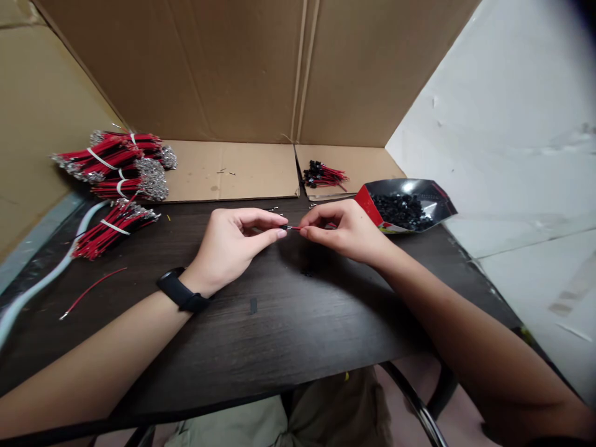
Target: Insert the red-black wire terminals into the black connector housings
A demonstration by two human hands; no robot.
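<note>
Over the middle of the dark table my two hands almost meet. My left hand (235, 243), with a black band on its wrist, pinches a small black connector (284, 228) between thumb and index finger. From the right, my right hand (342, 231) pinches a red wire (296, 228) whose metal end is at the connector; how far it sits inside cannot be made out. Behind my right hand lies a pile of red wires with black connectors (323, 174). An open box (370, 205) of small black pieces stands right of that hand.
Banded bundles of red and black wires (112, 164) lie at the back left, with another bundle (114, 230) in front. A loose red wire (90, 290) and a pale hose (41, 279) are at left. Cardboard walls (223, 68) stand behind the table (223, 366).
</note>
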